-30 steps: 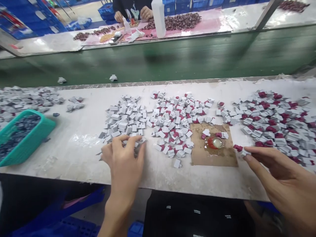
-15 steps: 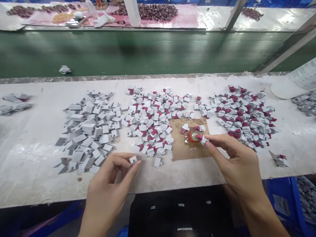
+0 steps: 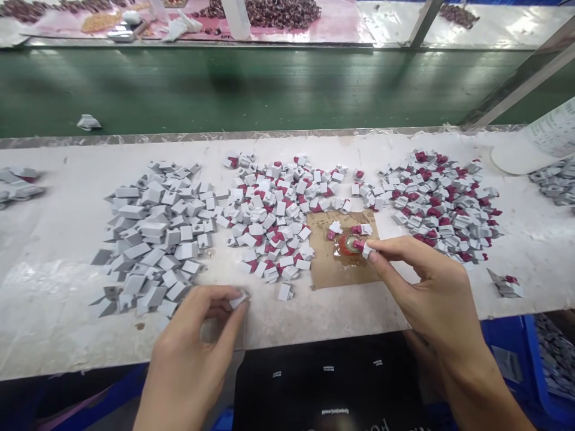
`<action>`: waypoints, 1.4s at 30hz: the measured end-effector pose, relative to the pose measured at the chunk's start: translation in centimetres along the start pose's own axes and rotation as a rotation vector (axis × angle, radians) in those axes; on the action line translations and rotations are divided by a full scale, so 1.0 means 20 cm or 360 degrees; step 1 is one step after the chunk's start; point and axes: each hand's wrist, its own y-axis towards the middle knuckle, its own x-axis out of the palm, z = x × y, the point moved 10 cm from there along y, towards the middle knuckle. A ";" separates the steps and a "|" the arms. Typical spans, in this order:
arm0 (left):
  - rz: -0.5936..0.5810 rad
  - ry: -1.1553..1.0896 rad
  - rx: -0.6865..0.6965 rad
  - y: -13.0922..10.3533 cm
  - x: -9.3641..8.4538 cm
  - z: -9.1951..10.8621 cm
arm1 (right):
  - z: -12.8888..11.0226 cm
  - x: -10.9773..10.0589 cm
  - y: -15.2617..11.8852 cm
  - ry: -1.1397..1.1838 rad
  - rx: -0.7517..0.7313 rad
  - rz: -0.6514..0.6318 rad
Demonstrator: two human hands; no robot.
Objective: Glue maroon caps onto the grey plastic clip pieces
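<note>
My left hand (image 3: 193,341) pinches a small grey plastic block (image 3: 238,299) between thumb and fingertips, above the near part of the white worktop. Between the thumb and forefinger of my right hand (image 3: 422,287) is a small grey plastic piece with a dark red end (image 3: 365,249). That red end meets a small round red-rimmed cap (image 3: 348,244), which sits in wet liquid on a brown cardboard square (image 3: 323,272). Two more grey-and-red pieces lie on the cardboard behind the cap. A loose grey block (image 3: 284,292) rests between my hands.
A heap of plain grey blocks (image 3: 153,227) lies left. Grey-and-red pieces form a middle heap (image 3: 278,215) and a right heap (image 3: 442,206). A white bottle (image 3: 534,140) stands far right. Beyond the worktop runs a green conveyor belt (image 3: 269,90). Blue bins (image 3: 516,359) sit below right.
The block in my left hand has turned and shifted slightly down. My right hand keeps its piece at the cap. A crumpled grey item on the green belt has shifted left.
</note>
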 end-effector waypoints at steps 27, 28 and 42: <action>-0.0700 -0.1670 -0.0038 0.19 0.49 0.66 | 0.06 0.12 -0.07 0.1228 0.0403 -0.0151; -0.0705 -0.1669 -0.0029 0.19 0.49 0.66 | 0.05 0.12 -0.07 0.1179 0.0383 -0.0170; -0.0363 -0.0743 0.0401 0.19 0.26 0.59 | -0.01 0.08 -0.03 0.0751 0.0160 -0.0346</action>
